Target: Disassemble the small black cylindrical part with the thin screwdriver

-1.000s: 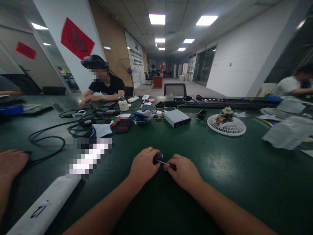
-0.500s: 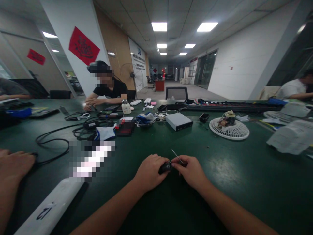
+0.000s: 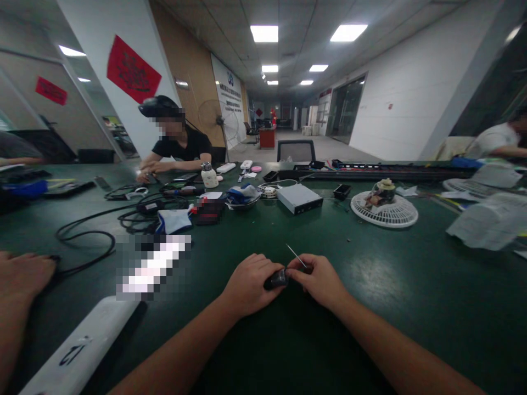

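Near the middle of the green table [image 3: 247,241], my left hand [image 3: 252,285] is wrapped round a small dark cylindrical object [image 3: 276,280], whose right end shows past the fingers. My right hand [image 3: 319,278] is pinched close against that end. A thin metal rod [image 3: 295,255] sticks up and to the left from between its fingers; its lower end is hidden. Whether the right fingertips also grip a small part at the end of the dark object is too small to tell.
Beyond my hands lie a silver drive box [image 3: 300,198], a white fan grille [image 3: 385,209] with a motor, a blue-white cloth [image 3: 175,220] and black cables [image 3: 88,233]. Another person's hand [image 3: 28,274] rests at the left, beside a white numbered device [image 3: 82,345]. A person [image 3: 181,140] sits opposite.
The whole view has shifted slightly, with the scene a little higher in the picture. Both hands keep nearly the same hold on the dark object and the rod.
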Tool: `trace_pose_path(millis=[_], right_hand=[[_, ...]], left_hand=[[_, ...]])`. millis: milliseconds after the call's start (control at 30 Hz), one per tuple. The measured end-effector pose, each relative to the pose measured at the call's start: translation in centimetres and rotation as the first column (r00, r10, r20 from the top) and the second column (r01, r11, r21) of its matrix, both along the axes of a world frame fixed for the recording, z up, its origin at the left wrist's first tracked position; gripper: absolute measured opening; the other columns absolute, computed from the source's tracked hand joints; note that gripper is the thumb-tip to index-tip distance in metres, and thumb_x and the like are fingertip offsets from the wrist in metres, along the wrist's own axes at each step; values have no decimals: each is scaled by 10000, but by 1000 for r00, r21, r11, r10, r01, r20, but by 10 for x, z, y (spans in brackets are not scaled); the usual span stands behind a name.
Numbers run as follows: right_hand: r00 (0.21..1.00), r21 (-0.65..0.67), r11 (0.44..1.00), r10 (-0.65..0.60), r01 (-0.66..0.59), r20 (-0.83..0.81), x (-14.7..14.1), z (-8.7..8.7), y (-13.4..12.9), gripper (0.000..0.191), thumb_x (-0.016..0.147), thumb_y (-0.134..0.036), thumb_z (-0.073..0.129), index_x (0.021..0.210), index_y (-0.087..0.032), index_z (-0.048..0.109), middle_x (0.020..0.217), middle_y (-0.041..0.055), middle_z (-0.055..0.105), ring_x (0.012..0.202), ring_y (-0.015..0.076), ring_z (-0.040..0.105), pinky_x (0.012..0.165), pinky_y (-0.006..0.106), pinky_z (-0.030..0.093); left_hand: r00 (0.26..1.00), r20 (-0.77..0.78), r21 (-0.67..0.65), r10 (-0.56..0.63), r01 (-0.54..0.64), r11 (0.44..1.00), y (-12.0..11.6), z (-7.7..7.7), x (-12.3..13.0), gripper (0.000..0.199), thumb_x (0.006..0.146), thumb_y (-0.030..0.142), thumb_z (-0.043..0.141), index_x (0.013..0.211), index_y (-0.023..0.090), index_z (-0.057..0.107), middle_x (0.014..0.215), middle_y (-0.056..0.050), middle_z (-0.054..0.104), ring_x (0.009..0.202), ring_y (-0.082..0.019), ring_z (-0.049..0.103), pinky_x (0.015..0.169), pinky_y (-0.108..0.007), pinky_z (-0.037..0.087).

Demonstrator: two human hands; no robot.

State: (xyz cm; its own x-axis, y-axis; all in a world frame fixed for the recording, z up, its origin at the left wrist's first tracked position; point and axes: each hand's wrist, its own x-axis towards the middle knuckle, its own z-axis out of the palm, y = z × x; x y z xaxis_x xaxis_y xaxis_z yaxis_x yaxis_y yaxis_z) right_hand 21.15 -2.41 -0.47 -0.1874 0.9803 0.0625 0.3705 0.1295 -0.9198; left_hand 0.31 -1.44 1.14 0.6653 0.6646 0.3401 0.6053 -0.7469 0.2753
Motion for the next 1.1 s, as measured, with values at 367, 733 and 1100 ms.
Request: trace_pose_path(millis=[367,733,1100], right_hand=[[998,102,994,42,-46,41,-3,2,-6,111,813,-233,690,918,-199,684,803,-20,688,661,128,591,601,235,451],[992,176,984,4,-27,126,-4,8,-11,137,906,-233,578,1020,-211,650,876,0,683,634,132,599,566,252,442],[901,268,955,1,-130,433,1,9,-12,254,928,-234,590,1104,-289,764,935,14,693,773,166,653,702,292,477]], left_hand=[[999,21,-57,34,-33,998,-1,1,4,212,837,214,673,1048,213,655,955,-19,691,876,-207,570,800,-360,398],[983,70,-100,169,-161,982,3,1,1,195,791,162,669,975,223,649,968,-7,684,926,-210,587,835,-360,410],[942,79,-46,327,-325,945,8,-1,-3,234,786,79,616,939,254,651,980,15,649,851,-183,571,776,-319,417]])
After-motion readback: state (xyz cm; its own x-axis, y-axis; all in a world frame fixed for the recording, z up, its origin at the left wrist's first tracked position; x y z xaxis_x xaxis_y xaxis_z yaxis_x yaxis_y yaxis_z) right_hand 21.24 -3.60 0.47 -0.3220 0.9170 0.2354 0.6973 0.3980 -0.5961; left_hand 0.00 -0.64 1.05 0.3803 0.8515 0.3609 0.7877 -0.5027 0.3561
